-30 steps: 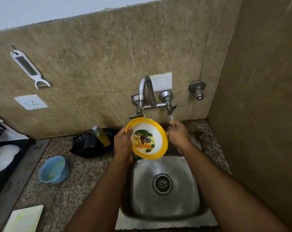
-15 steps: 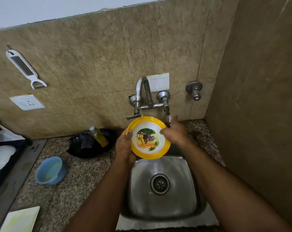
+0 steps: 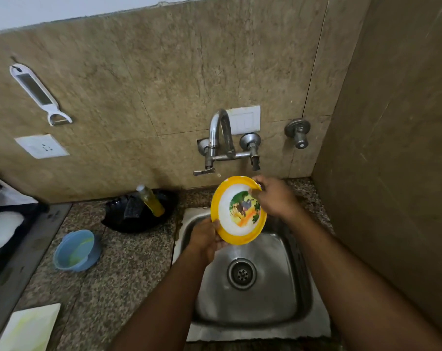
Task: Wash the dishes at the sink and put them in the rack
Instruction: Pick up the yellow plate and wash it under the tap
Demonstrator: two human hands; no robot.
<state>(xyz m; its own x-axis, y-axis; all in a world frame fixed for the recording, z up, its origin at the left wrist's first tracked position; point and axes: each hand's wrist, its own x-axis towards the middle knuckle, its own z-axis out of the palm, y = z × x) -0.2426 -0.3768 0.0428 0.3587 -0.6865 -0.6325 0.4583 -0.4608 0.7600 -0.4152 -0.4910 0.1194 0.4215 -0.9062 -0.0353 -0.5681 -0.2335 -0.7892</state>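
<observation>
While both hands grip it | left hand (image 3: 205,239), right hand (image 3: 274,198) | plate (image 3: 237,211) over sink (image 3: 250,300) | cartoon print, no legible writing

A round plastic plate with a yellow rim, white centre and cartoon animal picture (image 3: 239,211) is tilting face-up above the square stainless-steel sink (image 3: 250,295). It is sitting just below the chrome wall tap (image 3: 221,140), over the basin's back edge.
</observation>
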